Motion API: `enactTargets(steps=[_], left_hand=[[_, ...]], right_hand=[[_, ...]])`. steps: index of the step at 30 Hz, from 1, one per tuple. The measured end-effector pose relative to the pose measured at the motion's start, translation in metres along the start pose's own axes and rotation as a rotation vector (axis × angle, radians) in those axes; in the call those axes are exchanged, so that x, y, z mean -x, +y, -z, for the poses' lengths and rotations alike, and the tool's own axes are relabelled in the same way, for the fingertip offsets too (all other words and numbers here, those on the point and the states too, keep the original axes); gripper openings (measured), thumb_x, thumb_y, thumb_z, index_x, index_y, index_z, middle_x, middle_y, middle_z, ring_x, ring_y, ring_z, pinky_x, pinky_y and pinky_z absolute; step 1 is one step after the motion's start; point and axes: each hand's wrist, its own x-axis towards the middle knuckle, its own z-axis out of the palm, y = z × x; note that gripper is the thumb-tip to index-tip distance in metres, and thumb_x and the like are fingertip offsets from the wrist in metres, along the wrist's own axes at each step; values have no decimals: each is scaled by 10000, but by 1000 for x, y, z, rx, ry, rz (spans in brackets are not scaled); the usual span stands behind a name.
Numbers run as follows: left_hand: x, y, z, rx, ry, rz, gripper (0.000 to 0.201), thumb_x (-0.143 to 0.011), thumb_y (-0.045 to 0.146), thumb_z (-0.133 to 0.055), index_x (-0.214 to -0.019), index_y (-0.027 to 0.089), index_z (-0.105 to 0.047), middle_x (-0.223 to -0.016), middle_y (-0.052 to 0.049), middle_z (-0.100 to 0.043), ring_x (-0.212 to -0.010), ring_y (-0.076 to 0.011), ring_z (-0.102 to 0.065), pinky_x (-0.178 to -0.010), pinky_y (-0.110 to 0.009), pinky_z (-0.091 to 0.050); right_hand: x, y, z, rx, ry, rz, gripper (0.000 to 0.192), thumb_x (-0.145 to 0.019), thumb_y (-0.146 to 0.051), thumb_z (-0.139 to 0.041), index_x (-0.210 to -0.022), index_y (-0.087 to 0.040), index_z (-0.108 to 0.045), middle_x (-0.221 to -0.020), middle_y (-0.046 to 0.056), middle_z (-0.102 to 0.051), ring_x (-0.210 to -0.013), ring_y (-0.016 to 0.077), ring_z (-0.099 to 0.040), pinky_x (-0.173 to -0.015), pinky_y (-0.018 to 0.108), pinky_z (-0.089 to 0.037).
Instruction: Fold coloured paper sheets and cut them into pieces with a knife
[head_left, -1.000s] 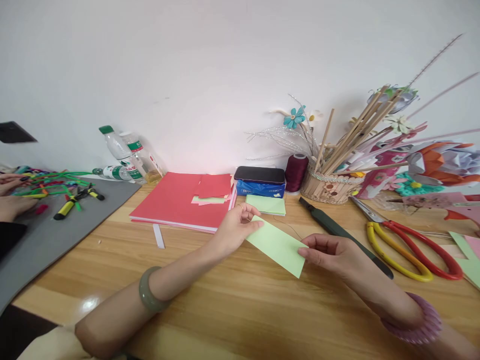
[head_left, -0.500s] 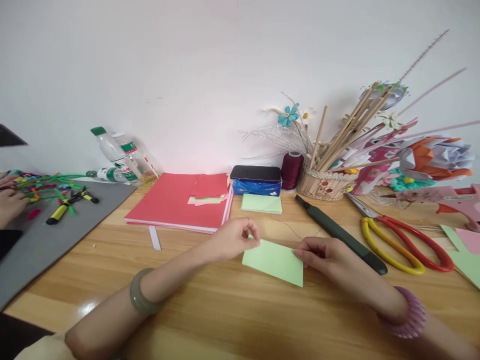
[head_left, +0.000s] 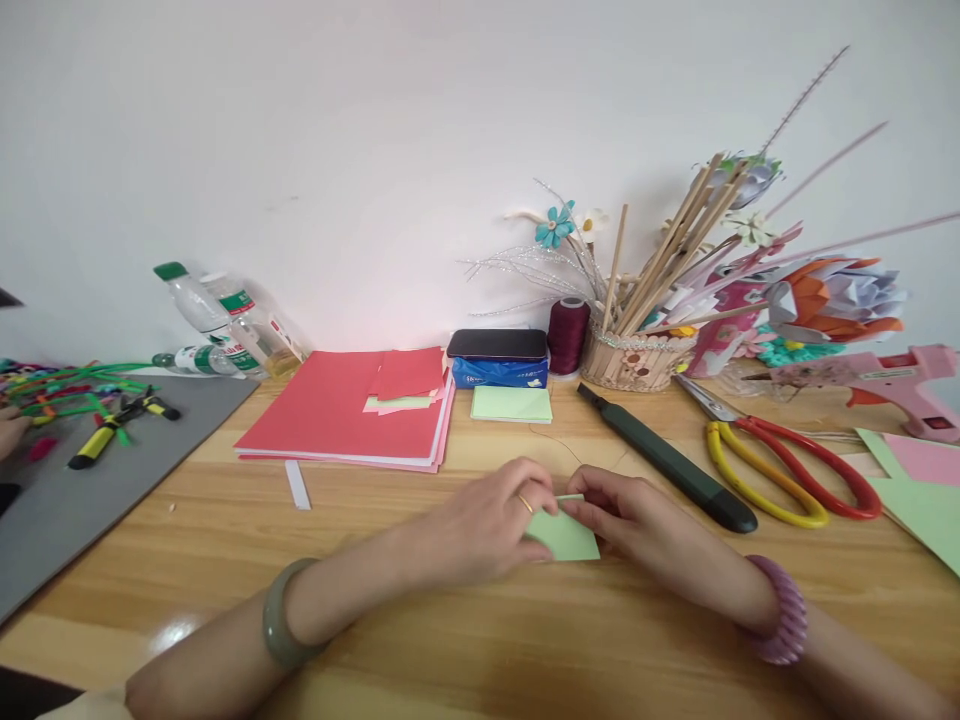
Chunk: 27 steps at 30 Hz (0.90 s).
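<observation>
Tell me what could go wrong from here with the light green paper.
The light green sheet of paper could crease crookedly, since the left hand covers its left end and could hide a misalignment. The right hand, pinching its far edge, might brush the long, slim, dark green tool lying close by.

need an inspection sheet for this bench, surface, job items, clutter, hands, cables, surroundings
Surface: wooden tabletop; grey mat at left.
Job's things: green sheet at the hands; green paper stack farther back.
Clutter: red paper, dark green tool, scissors, pink glue gun.
Hands: left hand on the sheet's left part, grip partly hidden; right hand pinching near its upper edge.
Cables: nothing clearly seen.
Surroundings: white wall behind; plastic bottles, stick-filled basket; another person's hand at left edge.
</observation>
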Motion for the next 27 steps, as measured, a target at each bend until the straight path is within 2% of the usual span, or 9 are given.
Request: enactTargets(steps=[3,5,7,9,12,15,18,23,27], left_hand=[[0,-6,-4,254,162,227,262,-740,203,-634,-971,181,-512,-1002,-62,-552,-923,-201,-532,-810,-325,-418],[-1,-8,-5,482,206,341,184,-722,217,-634,-871,178,-533,-868,-25,-575,-831,-178,-545,-746,-292,-418],[-3,-8,-6,697,265,408,191,-688,274,-667,-771,169,-530,-776,-7,-576,-736,-154,-543,-680,-265,-412],[-3,-8,-7,865,343,460,285,-639,342,-716,-738,161,-520,-744,-5,-583,-676,-135,-535,-635,-249,-404],[-3,-3,-8,1039,353,509,392,-568,393,-775,-753,143,-536,-746,-20,-606,-675,-134,-548,-633,-248,-409],[-3,5,-7,1085,332,513,438,-536,410,-799,-778,136,-558,-756,-21,-611,-686,-134,-551,-642,-248,-416],[-3,10,-6,1030,380,519,427,-545,453,-786,-684,144,-526,-664,15,-562,-592,-92,-484,-574,-216,-373],[-2,11,-6,946,385,520,466,-557,511,-759,-576,155,-459,-569,46,-463,-542,-75,-405,-541,-215,-318],[-1,10,-6,936,391,543,452,-531,510,-766,-577,151,-495,-578,33,-489,-552,-87,-427,-558,-228,-332]], right_hand=[[-3,-2,1,-173,-25,-46,335,-801,-518,-456,-769,-192,-525,-610,-25,-518,-536,111,-476,-500,245,-379],[-4,-4,3,-251,-18,-63,362,-757,-528,-515,-798,-172,-562,-674,-3,-564,-583,113,-501,-536,247,-403],[-5,-5,5,-301,0,-76,367,-713,-516,-576,-814,-163,-600,-738,17,-603,-642,123,-523,-592,256,-417],[-4,-5,6,-325,29,-90,345,-695,-500,-605,-775,-165,-626,-720,14,-608,-645,124,-517,-607,259,-406],[-2,-4,4,-334,81,-102,318,-706,-490,-600,-676,-174,-628,-657,0,-583,-613,116,-483,-593,259,-381],[1,-6,0,-334,113,-101,302,-703,-481,-608,-644,-185,-621,-632,-13,-563,-590,109,-457,-560,250,-363],[3,-9,-5,-324,124,-93,304,-698,-487,-611,-631,-191,-625,-592,-25,-533,-543,98,-418,-502,241,-332],[5,-13,-7,-309,161,-70,341,-687,-537,-603,-683,-201,-666,-640,-11,-571,-584,117,-459,-530,245,-363],[6,-13,-6,-289,176,-65,360,-676,-554,-604,-668,-201,-677,-629,-2,-576,-582,125,-466,-529,250,-371]])
